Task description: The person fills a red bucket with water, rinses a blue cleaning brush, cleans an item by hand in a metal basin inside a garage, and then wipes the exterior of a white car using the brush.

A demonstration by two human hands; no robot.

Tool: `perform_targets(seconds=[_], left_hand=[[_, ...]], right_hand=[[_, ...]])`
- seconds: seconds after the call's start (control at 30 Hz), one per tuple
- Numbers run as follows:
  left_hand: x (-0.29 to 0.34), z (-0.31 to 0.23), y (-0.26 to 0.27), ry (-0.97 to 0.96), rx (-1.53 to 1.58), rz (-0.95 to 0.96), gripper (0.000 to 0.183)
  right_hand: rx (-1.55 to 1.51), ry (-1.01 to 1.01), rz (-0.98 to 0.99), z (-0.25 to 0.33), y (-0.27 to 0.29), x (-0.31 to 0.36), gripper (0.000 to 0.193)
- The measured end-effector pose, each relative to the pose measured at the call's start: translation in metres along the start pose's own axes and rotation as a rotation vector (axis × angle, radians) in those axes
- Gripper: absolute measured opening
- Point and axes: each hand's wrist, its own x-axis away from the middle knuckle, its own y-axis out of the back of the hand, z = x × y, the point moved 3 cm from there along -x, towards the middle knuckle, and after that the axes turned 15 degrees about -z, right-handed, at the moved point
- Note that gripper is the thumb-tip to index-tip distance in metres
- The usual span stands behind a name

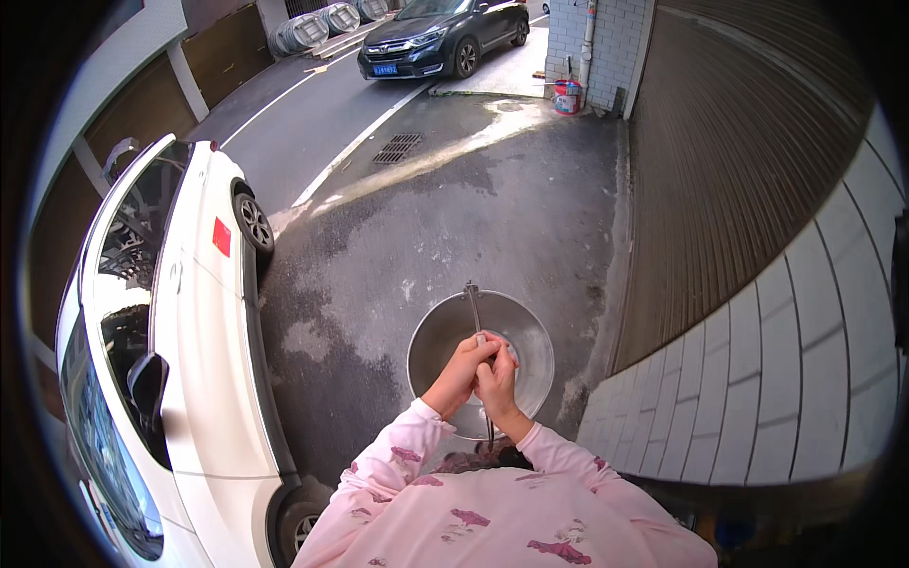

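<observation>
A large round silver metal bucket [533,364] is in front of my body, its mouth facing up. Its thin bail handle [475,310] runs across the opening from a bracket on the far rim. My left hand [460,373] and my right hand [499,381] are closed together round the middle of this handle, side by side over the opening. Part of the bucket's inside is hidden behind them. Something pale shows in the bucket beside my right hand, too covered to make out. Pink patterned sleeves reach down to both wrists.
Close on the left stands a white car [204,369]. A dark car [440,43] is farther off, near a floor drain [397,148]. To the right are a ribbed shutter [729,161] and a white tiled wall [757,369]. A red bucket [566,97] stands by the far pillar.
</observation>
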Motion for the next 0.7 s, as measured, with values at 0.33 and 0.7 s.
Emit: perform_targets(seconds=[0.33,0.7], left_hand=[[-0.239,-0.095,-0.022,-0.003,0.014,0.053,0.015],[-0.531,-0.17,-0.043,0.067,0.008,0.099,0.016]], right_hand=[[-0.001,0.078,-0.058,-0.013,-0.044,-0.254,0.037],[0.12,0.044,-0.133,-0.053,-0.068,-0.546,0.026]])
